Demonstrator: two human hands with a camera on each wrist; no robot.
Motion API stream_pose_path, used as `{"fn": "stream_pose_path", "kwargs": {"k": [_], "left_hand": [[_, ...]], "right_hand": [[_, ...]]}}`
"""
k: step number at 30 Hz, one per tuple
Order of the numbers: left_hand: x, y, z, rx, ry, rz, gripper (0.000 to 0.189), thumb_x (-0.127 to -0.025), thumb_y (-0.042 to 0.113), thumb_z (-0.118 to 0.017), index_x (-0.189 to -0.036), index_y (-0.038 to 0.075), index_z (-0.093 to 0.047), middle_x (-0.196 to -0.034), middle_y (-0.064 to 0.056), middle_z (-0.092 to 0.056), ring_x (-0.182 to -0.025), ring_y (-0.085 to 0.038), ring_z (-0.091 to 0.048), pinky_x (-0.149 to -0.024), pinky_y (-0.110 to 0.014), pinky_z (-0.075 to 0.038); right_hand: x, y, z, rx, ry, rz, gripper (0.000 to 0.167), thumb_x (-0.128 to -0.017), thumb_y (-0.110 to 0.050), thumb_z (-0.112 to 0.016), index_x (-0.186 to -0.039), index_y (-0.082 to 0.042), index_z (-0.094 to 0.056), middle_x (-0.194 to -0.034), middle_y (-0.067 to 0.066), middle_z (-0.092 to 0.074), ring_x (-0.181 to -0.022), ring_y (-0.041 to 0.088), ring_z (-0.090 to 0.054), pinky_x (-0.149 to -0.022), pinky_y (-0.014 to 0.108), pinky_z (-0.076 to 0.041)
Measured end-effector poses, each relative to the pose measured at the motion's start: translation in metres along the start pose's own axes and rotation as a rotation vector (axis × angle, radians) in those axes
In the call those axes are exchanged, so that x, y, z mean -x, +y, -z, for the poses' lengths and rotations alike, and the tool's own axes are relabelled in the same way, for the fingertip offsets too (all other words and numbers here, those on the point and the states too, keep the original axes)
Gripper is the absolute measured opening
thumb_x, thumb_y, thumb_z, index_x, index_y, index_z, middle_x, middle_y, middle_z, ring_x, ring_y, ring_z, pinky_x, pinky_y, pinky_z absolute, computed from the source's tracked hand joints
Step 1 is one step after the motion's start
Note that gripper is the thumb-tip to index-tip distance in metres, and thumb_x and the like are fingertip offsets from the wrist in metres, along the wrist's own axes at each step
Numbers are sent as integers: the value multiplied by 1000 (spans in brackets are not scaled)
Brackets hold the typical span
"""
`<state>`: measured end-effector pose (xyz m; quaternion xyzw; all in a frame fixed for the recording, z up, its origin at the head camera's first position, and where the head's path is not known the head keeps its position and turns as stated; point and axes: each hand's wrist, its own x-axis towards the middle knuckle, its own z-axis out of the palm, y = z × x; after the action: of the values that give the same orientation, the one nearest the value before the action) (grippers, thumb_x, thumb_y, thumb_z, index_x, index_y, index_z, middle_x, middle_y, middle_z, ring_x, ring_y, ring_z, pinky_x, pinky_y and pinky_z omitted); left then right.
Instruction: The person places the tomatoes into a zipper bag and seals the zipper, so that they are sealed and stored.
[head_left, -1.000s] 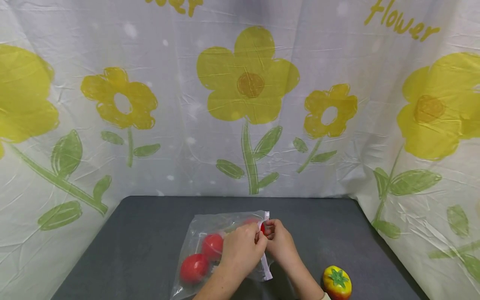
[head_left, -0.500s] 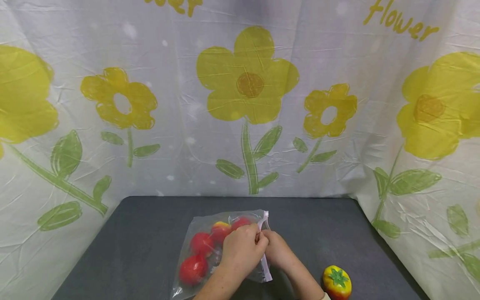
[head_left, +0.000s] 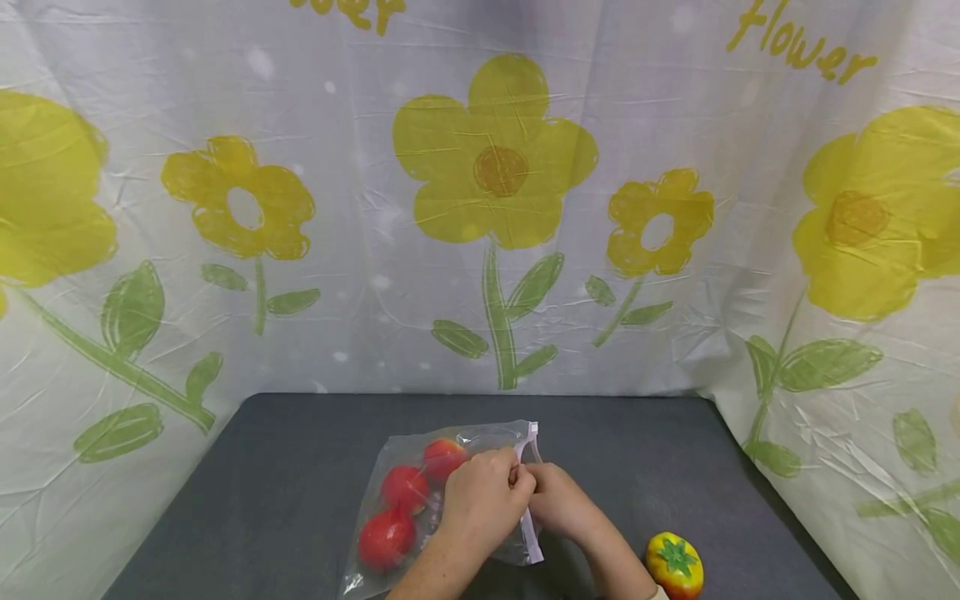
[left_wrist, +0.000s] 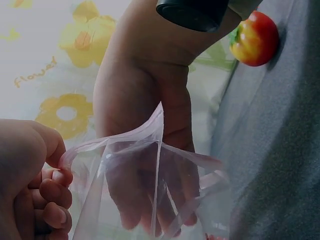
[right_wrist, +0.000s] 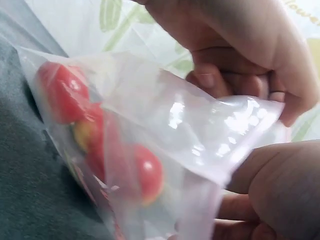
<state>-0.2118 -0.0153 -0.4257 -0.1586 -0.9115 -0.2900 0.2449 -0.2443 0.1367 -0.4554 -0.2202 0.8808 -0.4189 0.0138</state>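
Observation:
A clear plastic zip bag (head_left: 480,432) lies on the table with several red round fruits (head_left: 386,540) inside, some tinged yellow. My left hand (head_left: 482,504) pinches the rim of its mouth, holding it apart; in the left wrist view the curled left fingers (left_wrist: 55,190) grip the pinkish zip edge. My right hand (head_left: 564,504) reaches into the mouth from the right. Through the film, its fingers (left_wrist: 165,200) look extended downward and hold nothing visible. In the right wrist view, red fruits (right_wrist: 65,92) sit deep in the bag, beyond the right hand (right_wrist: 287,187).
A yellow-and-red tomato-like fruit (head_left: 675,565) with a green star-shaped top sits on the dark grey table (head_left: 300,467), right of the right forearm. A white curtain (head_left: 360,250) printed with yellow flowers stands behind and at both sides.
The right hand held a red fruit at the bag's mouth; that fruit went inside and the fingers let go. Fruits in the bag shifted left, then one passed out of sight near the left hand.

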Motion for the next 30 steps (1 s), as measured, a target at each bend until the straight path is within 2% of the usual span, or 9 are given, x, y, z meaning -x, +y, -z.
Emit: {"fn": "stream_pose_path", "kwargs": {"k": [3,6,8,11,19,26,30], "left_hand": [[0,0,0,7,-4,1,30,-85,20,-63,-62,20,-43,-55,9,-35,-49,-9,-37,-45,-30,-31],[0,-1,0,6,-18,4,29,-84,19,-63,-62,20,-44,-55,10,-36,-49,-9,-37,-45,-29,-32],[0,-2,0,2,-30,10,29,-85,20,-63,-63,21,-45,-56,10,-37,-50,-9,-38,-46,-29,-33],[0,-2,-1,-3,-44,22,29,-85,22,-64,-63,21,-45,-56,10,-38,-50,-8,-38,-46,-29,-33],[0,-2,-3,-3,-13,5,33,-84,22,-66,-61,22,-43,-54,11,-35,-47,-6,-34,-44,-27,-30],[0,-2,-4,-12,-14,15,33,-83,22,-66,-60,22,-42,-53,10,-35,-47,-7,-35,-44,-27,-30],[0,-1,-4,-15,-8,14,33,-83,21,-65,-59,22,-42,-53,10,-35,-47,-7,-35,-44,-28,-30]], "right_hand": [[1,0,9,-29,-38,-5,11,-91,-17,-67,-87,-9,-72,-73,-6,-60,-67,9,-53,-59,27,-43],[4,1,18,-70,-77,-20,18,-93,-20,-68,-102,-6,-76,-93,0,-72,-81,14,-65,-67,29,-51],[6,1,24,-92,-98,-29,26,-94,-22,-69,-113,-5,-75,-106,5,-74,-93,21,-70,-74,32,-55],[10,2,35,-108,-126,-40,35,-97,-25,-68,-121,-1,-72,-116,10,-72,-102,28,-71,-80,36,-57],[18,6,61,-92,-110,-93,44,-96,-25,-70,-130,3,-64,-124,20,-67,-110,36,-66,-86,47,-55],[28,14,84,-105,-118,-157,52,-93,-29,-74,-135,0,-62,-123,13,-68,-114,35,-65,-89,50,-53],[34,23,96,-125,-122,-199,58,-92,-32,-76,-139,-1,-59,-126,14,-67,-117,36,-63,-91,51,-52]]}}
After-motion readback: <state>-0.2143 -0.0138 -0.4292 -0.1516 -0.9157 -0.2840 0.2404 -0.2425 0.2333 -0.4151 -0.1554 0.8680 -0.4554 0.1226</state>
